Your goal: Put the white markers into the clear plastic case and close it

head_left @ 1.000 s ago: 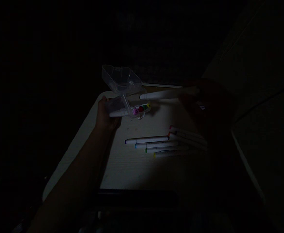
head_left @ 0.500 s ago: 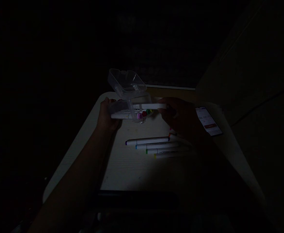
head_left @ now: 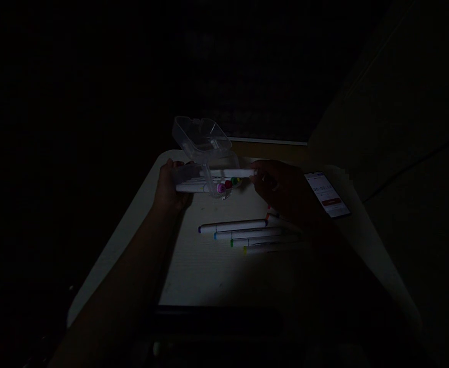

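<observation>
In dim light my left hand [head_left: 169, 186] grips a clear plastic case [head_left: 188, 174] from its left end, lid [head_left: 201, 137] flipped up at the back. Inside lie several white markers, among them one with a pink end [head_left: 220, 188], one with a red end [head_left: 229, 184] and one with a green end [head_left: 234, 181]. My right hand [head_left: 276, 184] pinches the right end of a white marker [head_left: 230, 173], whose left part is within the case's opening. Below, loose markers lie in a staggered row: purple-tipped [head_left: 234, 225], blue-tipped [head_left: 247, 233], green-tipped [head_left: 264, 240] and yellow-tipped [head_left: 272, 248].
A phone [head_left: 327, 194] with a lit timer screen lies on the white table [head_left: 193, 278], right of my right hand. Another marker with a red-orange end [head_left: 267, 212] lies partly hidden under my right forearm. A dark bar [head_left: 216, 319] runs along the table's near edge.
My right hand has moved slightly left, sliding the white marker further into the case. My left hand still holds the case, and the loose markers have stayed in place on the table.
</observation>
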`<act>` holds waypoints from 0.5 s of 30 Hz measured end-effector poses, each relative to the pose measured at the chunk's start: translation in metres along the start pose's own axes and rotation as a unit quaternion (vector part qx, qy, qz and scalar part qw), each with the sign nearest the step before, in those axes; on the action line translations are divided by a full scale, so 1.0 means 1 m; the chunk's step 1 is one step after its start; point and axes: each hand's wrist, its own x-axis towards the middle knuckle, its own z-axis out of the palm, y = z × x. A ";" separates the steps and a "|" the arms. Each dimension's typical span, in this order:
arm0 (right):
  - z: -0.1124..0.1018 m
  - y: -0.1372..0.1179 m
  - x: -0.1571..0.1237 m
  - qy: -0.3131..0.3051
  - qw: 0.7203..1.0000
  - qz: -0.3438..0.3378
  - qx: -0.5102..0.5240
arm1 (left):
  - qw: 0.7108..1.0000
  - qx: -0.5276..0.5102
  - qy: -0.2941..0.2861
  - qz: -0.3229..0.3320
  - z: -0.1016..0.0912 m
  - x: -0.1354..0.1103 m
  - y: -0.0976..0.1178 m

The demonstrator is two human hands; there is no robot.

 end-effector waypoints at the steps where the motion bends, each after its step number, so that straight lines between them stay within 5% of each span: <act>1: 0.000 0.000 0.000 -0.003 1.000 -0.001 0.003 | 1.000 -0.004 0.004 -0.002 0.000 0.000 0.000; 10: -0.002 0.002 0.001 -0.028 0.999 0.008 -0.022 | 0.999 -0.025 -0.025 0.001 -0.003 0.004 -0.002; 15: -0.001 0.013 -0.005 -0.220 0.972 0.043 -0.077 | 1.000 -0.015 -0.015 0.011 -0.001 0.002 -0.001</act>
